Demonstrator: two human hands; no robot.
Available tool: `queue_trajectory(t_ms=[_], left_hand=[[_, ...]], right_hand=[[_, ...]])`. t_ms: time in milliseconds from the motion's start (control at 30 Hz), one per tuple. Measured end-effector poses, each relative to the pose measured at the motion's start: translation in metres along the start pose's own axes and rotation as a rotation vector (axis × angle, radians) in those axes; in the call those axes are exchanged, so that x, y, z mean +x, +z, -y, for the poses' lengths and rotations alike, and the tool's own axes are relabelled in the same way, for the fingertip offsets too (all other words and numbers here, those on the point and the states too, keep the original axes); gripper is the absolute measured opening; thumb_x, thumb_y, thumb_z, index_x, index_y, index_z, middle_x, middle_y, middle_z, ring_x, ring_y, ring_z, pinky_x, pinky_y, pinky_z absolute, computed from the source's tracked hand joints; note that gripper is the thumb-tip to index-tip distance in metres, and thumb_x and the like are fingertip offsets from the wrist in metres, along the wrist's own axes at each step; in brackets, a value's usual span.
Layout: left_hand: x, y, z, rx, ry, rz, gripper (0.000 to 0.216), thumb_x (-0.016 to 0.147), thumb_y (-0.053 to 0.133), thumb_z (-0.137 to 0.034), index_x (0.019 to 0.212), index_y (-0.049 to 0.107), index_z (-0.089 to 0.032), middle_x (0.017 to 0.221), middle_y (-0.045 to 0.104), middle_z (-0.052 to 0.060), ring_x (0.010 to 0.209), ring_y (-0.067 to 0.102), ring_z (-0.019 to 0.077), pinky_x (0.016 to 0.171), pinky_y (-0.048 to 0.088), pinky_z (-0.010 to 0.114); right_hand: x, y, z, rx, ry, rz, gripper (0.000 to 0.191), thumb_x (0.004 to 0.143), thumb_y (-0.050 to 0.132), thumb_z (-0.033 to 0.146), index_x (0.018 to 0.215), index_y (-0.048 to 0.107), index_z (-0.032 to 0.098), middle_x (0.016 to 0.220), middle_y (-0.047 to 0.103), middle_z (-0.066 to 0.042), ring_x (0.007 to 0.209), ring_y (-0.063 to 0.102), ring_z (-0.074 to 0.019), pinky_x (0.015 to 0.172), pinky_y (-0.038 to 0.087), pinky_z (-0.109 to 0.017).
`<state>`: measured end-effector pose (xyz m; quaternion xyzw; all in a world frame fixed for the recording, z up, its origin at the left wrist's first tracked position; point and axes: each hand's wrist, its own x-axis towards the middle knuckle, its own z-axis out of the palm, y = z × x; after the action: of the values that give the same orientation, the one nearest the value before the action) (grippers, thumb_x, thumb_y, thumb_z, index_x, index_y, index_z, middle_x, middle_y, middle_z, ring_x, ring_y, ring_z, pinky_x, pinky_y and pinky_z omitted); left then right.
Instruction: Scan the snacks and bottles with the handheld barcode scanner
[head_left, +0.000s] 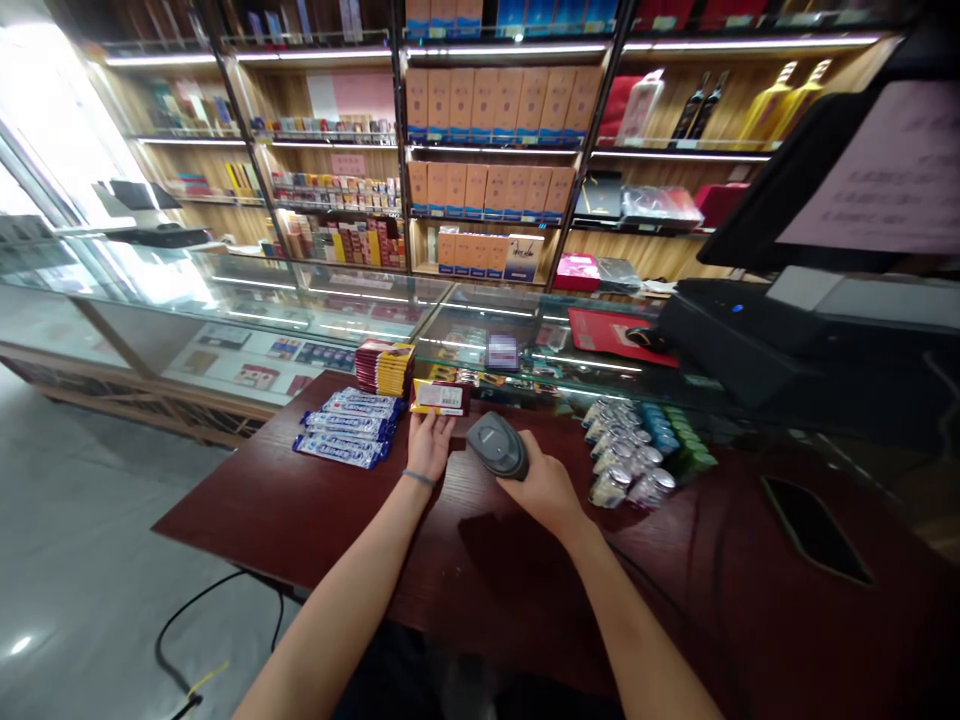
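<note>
Packet in left hand, scanner in right, over dark red table

Left hand (430, 440) gripped a red-and-yellow packet (439, 397) at its near edge with the fingertips, printed label and barcode facing up. Thumb hold unclear. Packet sat at the table's far edge, by the glass counter. Blue band (418, 478) on left wrist.

Right hand (546, 485) was wrapped around a grey scanner (495, 445), its head angled toward the packet, just beside but apart from it.

Left of left hand: blue-and-white packs (346, 430) lay overlapping in a row. Behind these, a stack of red-and-yellow packs (385, 367), near the held packet.

Right of right hand: small silver-topped jars (628, 460) in 2 rows, then blue packs (657, 428) and green packs (686, 435) alongside. Farther right, a phone (816, 530) lay flat, screen dark. All on the table (300, 520).

Beyond: glass counter (360, 312) with goods inside, a red folder (611, 332) on top. Monitor (862, 180) stood at right. Back shelves (495, 150) held orange boxes (491, 100) and bottles (780, 105). Black cable (161, 640) on floor, lower left.
</note>
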<state>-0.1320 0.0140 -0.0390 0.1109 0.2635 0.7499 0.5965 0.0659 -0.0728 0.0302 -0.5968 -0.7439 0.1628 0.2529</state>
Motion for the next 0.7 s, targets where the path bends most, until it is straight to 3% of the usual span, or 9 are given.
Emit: queue_trajectory(t_ms=[167, 300, 500, 567, 700], left_hand=[[0.001, -0.001, 0.002, 0.069, 0.019, 0.041, 0.018, 0.090, 0.070, -0.012, 0.101, 0.060, -0.022, 0.100, 0.075, 0.002, 0.092, 0.072, 0.0134, 0.100, 0.056, 0.039], [0.002, 0.000, 0.005, 0.187, 0.080, 0.116, 0.032, 0.076, 0.084, -0.020, 0.101, 0.064, -0.020, 0.099, 0.075, 0.002, 0.086, 0.071, 0.0129, 0.090, 0.058, 0.033], [-0.001, 0.009, 0.015, 0.436, 0.176, 0.175, 0.056, 0.072, 0.087, -0.038, 0.120, 0.065, -0.019, 0.107, 0.076, 0.007, 0.088, 0.072, 0.0180, 0.081, 0.057, 0.031], [-0.003, 0.016, 0.020, 0.523, 0.213, 0.187, 0.054, 0.076, 0.084, -0.040, 0.121, 0.064, -0.019, 0.106, 0.077, 0.008, 0.086, 0.073, 0.0196, 0.081, 0.058, 0.033], [-0.005, 0.030, 0.034, 0.781, 0.342, 0.171, 0.028, 0.082, 0.078, -0.034, 0.105, 0.069, -0.021, 0.101, 0.078, 0.008, 0.096, 0.074, 0.0237, 0.091, 0.056, 0.035]], right_hand=[[-0.001, -0.011, -0.003, 0.197, 0.006, -0.072, 0.038, 0.078, 0.070, 0.030, 0.113, 0.055, 0.027, 0.094, 0.079, -0.005, 0.094, 0.077, -0.0327, 0.071, 0.051, -0.031], [0.000, -0.025, -0.014, 0.336, -0.025, -0.219, 0.038, 0.079, 0.068, 0.033, 0.116, 0.057, 0.026, 0.096, 0.078, -0.006, 0.096, 0.076, -0.0311, 0.080, 0.056, -0.036], [0.005, -0.057, -0.046, 0.424, -0.019, -0.415, 0.049, 0.079, 0.070, 0.034, 0.125, 0.059, 0.025, 0.098, 0.077, -0.005, 0.089, 0.076, -0.0294, 0.077, 0.059, -0.038], [0.004, -0.069, -0.057, 0.419, -0.029, -0.478, 0.050, 0.078, 0.071, 0.034, 0.125, 0.060, 0.024, 0.102, 0.077, -0.007, 0.090, 0.075, -0.0283, 0.080, 0.059, -0.039], [-0.003, -0.092, -0.079, 0.389, -0.044, -0.546, 0.049, 0.077, 0.071, 0.033, 0.123, 0.060, 0.020, 0.107, 0.078, -0.010, 0.101, 0.074, -0.0277, 0.091, 0.057, -0.040]])
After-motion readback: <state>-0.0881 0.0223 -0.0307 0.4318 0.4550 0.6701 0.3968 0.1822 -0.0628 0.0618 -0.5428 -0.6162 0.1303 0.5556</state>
